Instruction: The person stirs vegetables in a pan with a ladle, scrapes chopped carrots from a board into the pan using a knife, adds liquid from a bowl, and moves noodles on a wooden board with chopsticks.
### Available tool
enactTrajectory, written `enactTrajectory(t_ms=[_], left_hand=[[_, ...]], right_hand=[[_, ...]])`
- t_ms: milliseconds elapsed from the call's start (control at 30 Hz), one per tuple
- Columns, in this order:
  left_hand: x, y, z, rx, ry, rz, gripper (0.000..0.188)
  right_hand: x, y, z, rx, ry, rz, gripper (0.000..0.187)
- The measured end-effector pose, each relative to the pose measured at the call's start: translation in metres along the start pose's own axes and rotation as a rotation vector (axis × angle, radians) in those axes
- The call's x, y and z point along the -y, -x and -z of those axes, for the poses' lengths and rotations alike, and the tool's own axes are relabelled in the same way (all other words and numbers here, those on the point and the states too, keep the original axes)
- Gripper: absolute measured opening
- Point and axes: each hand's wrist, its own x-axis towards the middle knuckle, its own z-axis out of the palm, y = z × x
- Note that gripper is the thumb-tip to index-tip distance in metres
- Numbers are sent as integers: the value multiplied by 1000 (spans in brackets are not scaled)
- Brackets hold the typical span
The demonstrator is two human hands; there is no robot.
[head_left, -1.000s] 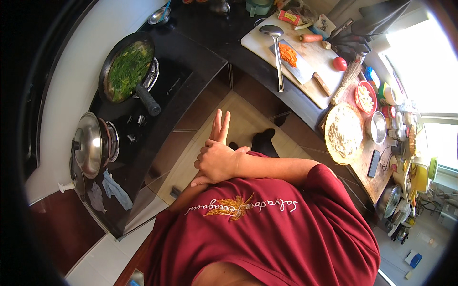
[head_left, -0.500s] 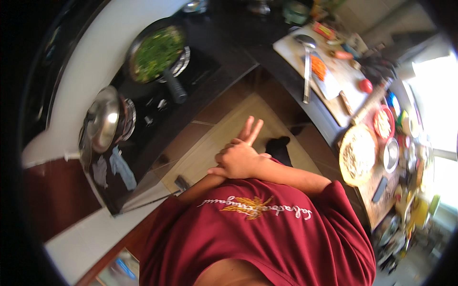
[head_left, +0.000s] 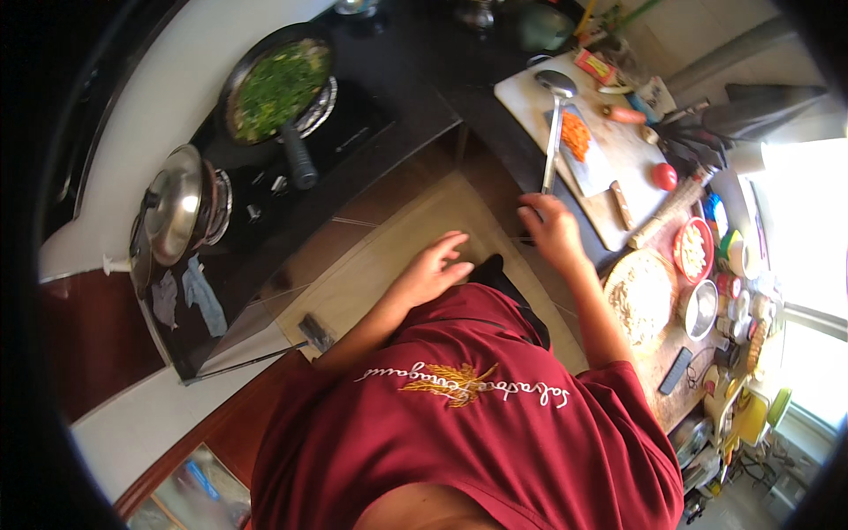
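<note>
My right hand [head_left: 555, 231] is at the near end of a long-handled metal ladle [head_left: 554, 146], its fingers bent but apart. Whether they touch the handle I cannot tell. The ladle lies across the left edge of a pale cutting board [head_left: 636, 163], handle toward me. Over the floor in front of my body, my left hand [head_left: 433, 272] is open, holding nothing, with fingers spread. Beside the ladle, chopped orange pieces [head_left: 576, 137] rest on the broad blade of a wooden-handled knife [head_left: 622, 205].
A frying pan [head_left: 278, 93] of chopped greens sits on the left stove, near a lidded pot [head_left: 174, 208]. On the right counter are a tomato [head_left: 664, 176], a carrot [head_left: 624, 114], a red bowl [head_left: 678, 252], a metal bowl [head_left: 700, 311] and a yellow-rimmed tray [head_left: 611, 281].
My hands, which were together in front of my body, have come apart. The right one has moved out to the ladle's handle end; the left has opened. The view has shifted slightly.
</note>
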Motion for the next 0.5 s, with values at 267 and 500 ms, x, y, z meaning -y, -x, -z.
enactTrajectory(t_ms=[267,500], left_hand=[[12,-15,-24,-75,90,221,38],[-27,-53,-68,-54,142,265,35]], right_hand=[[-189,34,77,30,587,-393,63],[-245,12,84,50,516,-451,36]])
